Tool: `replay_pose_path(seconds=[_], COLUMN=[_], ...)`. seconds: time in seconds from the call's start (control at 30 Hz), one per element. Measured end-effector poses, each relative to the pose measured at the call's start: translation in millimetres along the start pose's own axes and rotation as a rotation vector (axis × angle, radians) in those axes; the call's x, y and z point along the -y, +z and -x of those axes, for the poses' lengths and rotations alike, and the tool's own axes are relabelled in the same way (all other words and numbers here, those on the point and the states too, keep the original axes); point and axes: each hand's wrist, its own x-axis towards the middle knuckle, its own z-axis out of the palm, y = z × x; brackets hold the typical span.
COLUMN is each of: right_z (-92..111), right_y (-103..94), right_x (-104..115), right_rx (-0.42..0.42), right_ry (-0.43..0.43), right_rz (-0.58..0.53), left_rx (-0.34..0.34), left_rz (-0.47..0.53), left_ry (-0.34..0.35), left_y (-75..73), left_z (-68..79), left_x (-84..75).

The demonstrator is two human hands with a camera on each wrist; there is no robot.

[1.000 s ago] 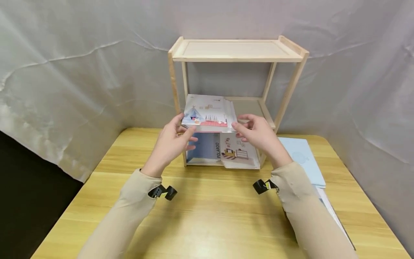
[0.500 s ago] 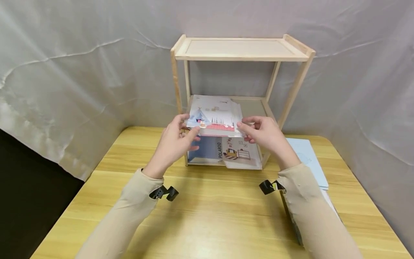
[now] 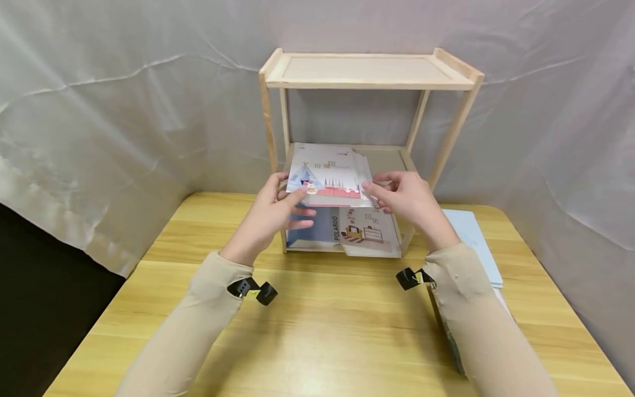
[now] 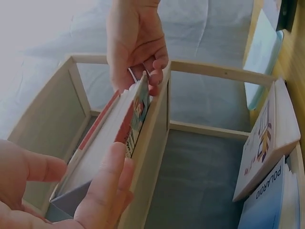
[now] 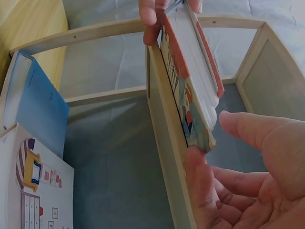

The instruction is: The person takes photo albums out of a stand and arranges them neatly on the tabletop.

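A thick book with a white cover showing a blue tent lies flat over the left part of the shelf unit's middle shelf, at its front edge. My left hand holds its left front corner, thumb above and fingers below. At the right front corner, my right hand holds it, thumb near the page edges and fingertips against the lower cover. In the left wrist view, the book's pages show between red-edged covers. On the bottom shelf stand a blue book marked POLAROID and a white illustrated book.
The light wooden shelf unit's top board spans above the hands, and its right front post rises beside the right hand. A light blue book lies at right on the wooden table, partly behind the right sleeve.
Since one second ago, the book and both hands have shifted slightly right in view, along with the shelf unit. Both hands stay at the book's front corners.
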Motion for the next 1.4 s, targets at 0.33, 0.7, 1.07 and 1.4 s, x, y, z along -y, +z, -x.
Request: replay_pose_path(seconds=[0.33, 0.7, 1.07, 1.4], right_z=[1, 5, 12, 21], right_y=[-0.1, -1.5, -4.0, -5.0], right_x=[1, -2, -2, -2], right_rx=[0.014, 0.016, 0.015, 0.013], right_ry=[0.018, -0.016, -0.046, -0.075], right_rz=[-0.033, -0.057, -0.102, -0.108], left_rx=[0.024, 0.061, 0.063, 0.055], left_rz=[0.049, 0.076, 0.024, -0.08], left_ry=[0.039, 0.067, 0.086, 0.133], left_y=[2.1, 1.0, 1.0, -0.1], left_z=[-1.3, 3.5, 11.8, 20.2], left_x=[-0.3, 1.6, 0.8, -1.2])
